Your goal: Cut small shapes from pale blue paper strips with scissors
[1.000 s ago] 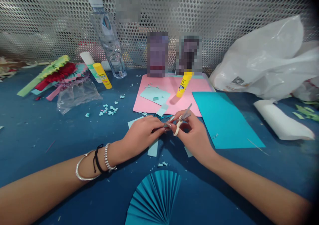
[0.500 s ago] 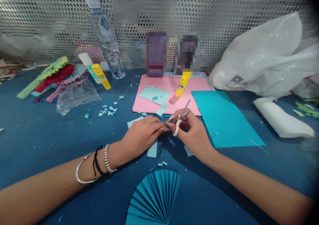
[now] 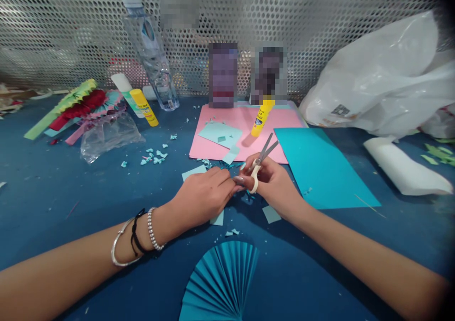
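My right hand (image 3: 272, 183) is closed on small scissors (image 3: 256, 171) with cream handles, their two blades parted and pointing up and away. My left hand (image 3: 206, 194) is closed, its fingertips meeting those of the right hand; whatever they pinch is hidden. Pale blue paper pieces lie around and under the hands, among them a square (image 3: 272, 214) beside my right wrist and a strip (image 3: 217, 218) below the left. Nearer me rests a pleated blue paper fan (image 3: 222, 283).
Pink sheets (image 3: 199, 145) carry a yellow glue stick (image 3: 260, 119). Right of them lie a turquoise sheet (image 3: 325, 169) and a white plastic bag (image 3: 373, 79). At left stand a water bottle (image 3: 152, 55) and another glue stick (image 3: 144, 107), near folded paper fans (image 3: 76, 107) and paper scraps (image 3: 154, 159).
The scissor blades have spread apart and turned slightly. My left hand has shifted a little, covering more of the pale strip, while more of the square by my right wrist shows.
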Demonstrator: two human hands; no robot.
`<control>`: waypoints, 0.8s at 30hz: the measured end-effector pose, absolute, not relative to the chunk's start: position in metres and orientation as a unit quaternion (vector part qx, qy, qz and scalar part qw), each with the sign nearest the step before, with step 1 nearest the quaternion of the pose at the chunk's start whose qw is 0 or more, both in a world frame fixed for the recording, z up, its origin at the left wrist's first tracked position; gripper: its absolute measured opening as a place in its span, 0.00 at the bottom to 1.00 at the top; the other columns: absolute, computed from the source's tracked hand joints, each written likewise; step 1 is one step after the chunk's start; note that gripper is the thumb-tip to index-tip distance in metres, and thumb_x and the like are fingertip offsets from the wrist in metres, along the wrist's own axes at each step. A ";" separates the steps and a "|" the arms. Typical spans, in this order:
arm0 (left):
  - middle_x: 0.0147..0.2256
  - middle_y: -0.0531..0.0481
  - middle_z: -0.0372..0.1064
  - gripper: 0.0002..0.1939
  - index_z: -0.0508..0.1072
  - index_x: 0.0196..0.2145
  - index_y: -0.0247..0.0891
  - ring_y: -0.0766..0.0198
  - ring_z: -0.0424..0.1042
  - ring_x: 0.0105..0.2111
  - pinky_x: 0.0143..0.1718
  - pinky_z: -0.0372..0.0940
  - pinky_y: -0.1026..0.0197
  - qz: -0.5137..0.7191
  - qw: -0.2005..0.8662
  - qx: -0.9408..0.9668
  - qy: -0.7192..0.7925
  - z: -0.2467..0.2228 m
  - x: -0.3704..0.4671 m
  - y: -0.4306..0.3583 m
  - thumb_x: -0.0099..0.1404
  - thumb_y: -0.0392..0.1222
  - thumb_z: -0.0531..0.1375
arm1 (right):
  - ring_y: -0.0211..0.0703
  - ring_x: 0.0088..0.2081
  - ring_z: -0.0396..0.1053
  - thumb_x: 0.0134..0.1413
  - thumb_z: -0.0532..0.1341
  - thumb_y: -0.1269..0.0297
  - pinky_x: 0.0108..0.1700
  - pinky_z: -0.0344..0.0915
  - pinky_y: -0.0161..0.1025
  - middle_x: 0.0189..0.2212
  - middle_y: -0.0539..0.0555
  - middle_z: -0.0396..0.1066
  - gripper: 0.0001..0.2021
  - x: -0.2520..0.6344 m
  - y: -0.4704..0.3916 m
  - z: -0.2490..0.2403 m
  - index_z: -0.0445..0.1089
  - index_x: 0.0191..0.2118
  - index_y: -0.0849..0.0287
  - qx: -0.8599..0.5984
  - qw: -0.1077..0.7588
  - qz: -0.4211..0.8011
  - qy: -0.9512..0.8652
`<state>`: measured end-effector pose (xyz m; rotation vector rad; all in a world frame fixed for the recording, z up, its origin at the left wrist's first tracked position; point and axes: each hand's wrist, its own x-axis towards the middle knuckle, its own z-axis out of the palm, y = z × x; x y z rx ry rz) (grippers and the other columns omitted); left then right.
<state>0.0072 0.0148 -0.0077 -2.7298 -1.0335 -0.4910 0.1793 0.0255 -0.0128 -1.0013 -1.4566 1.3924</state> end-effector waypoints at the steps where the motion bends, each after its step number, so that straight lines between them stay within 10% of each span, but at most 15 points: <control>1: 0.26 0.49 0.65 0.15 0.69 0.29 0.34 0.65 0.64 0.27 0.24 0.56 0.64 -0.162 0.086 -0.920 -0.346 -0.007 0.007 0.015 0.66 0.42 0.47 | 0.32 0.27 0.62 0.42 0.63 0.66 0.29 0.63 0.31 0.27 0.46 0.63 0.12 0.179 0.026 -0.013 0.58 0.32 0.56 -0.399 0.431 0.560 -0.585; 24: 0.20 0.54 0.58 0.15 0.67 0.32 0.35 0.71 0.59 0.20 0.22 0.57 0.68 -0.372 -0.360 -0.722 -0.460 0.003 0.007 0.024 0.67 0.42 0.44 | 0.32 0.20 0.61 0.45 0.62 0.59 0.20 0.57 0.30 0.20 0.46 0.64 0.10 0.182 0.023 -0.006 0.66 0.35 0.54 -0.448 0.433 0.520 -0.584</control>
